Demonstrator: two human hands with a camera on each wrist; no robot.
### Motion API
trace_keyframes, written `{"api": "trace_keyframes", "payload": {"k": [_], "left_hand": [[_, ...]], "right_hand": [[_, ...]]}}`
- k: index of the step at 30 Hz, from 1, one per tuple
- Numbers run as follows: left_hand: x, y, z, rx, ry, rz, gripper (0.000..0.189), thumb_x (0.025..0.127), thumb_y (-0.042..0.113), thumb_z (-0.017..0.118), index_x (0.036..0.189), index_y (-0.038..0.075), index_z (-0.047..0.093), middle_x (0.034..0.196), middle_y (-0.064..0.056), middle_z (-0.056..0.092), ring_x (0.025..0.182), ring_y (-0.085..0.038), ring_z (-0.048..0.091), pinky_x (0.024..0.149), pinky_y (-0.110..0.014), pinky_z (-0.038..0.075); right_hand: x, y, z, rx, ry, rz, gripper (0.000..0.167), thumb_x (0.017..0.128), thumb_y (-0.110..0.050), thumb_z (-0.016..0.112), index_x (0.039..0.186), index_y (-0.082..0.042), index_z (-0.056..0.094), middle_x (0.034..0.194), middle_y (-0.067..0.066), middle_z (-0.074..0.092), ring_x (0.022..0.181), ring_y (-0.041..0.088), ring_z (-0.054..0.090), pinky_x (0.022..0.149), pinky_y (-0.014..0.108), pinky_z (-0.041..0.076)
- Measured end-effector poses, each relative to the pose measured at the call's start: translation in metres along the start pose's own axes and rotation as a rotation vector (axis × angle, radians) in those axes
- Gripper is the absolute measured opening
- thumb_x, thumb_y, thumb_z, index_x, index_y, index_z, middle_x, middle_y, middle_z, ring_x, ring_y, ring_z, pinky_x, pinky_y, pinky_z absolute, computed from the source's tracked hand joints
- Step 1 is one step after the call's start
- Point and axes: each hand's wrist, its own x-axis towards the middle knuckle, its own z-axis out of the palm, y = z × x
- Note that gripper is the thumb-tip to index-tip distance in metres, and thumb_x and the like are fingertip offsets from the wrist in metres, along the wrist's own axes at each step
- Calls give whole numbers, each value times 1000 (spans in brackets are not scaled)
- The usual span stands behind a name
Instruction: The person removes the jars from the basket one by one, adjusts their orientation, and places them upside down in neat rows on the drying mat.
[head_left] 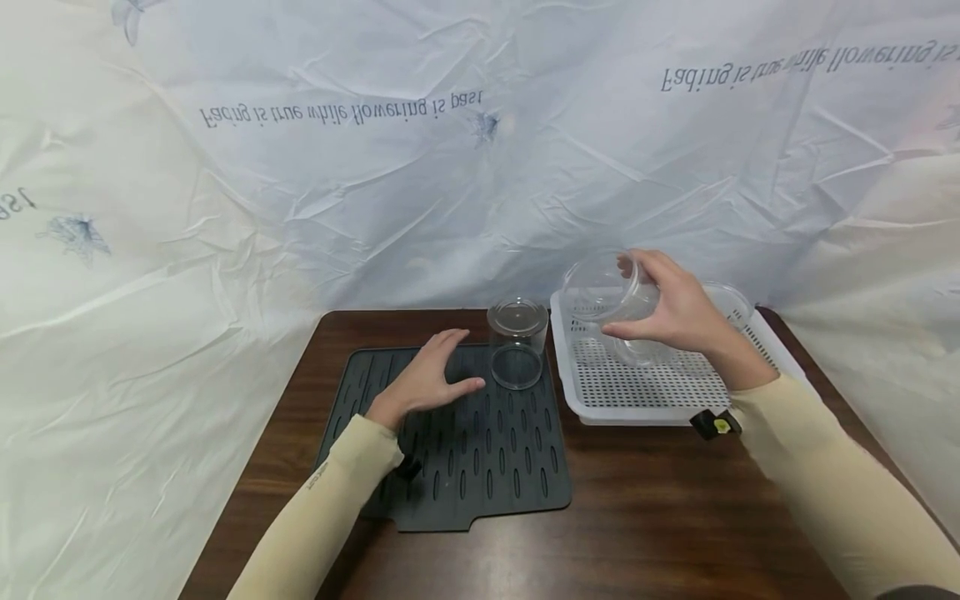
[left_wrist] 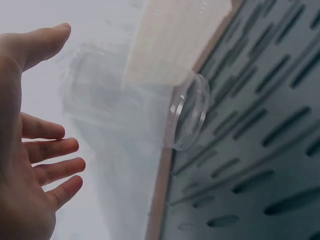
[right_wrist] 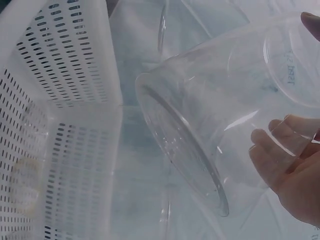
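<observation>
My right hand grips a clear, see-through container around its side, holding it tilted above the white basket. In the right wrist view, the fingers show through the wall of this container, whose wide rim faces the basket side. My left hand is held over the dark mat with thumb and fingers spread, holding nothing. Just to its right, a clear cylindrical jar stands at the mat's back right corner. The left wrist view shows the jar apart from the spread fingers.
The dark grey slotted drying mat lies on a brown wooden table. To its right stands the white perforated basket, with another clear round container in its back right part. A printed plastic sheet hangs behind and at the sides.
</observation>
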Motion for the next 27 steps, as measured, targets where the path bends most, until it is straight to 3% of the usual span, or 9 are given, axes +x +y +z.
{"api": "trace_keyframes", "payload": {"k": [15,27], "left_hand": [[19,28,-22,-81,60,96,92,84,66,62,155,19,29,157,-7,30,144,-29,31,110,-59,34],[31,54,-35,-159,114,141,99,79,79,54,154,20,29,152,-7,36,133,-31,44,106,-53,40]], "right_hand": [[15,-14,7,-84,-53,-18,101,54,-36,96,140,-9,49,130,17,53,111,35,54,90,60,47],[26,-31,13,-217,-134,-45,112,57,-49,92,144,0,41,135,19,48,118,35,50,100,59,43]]}}
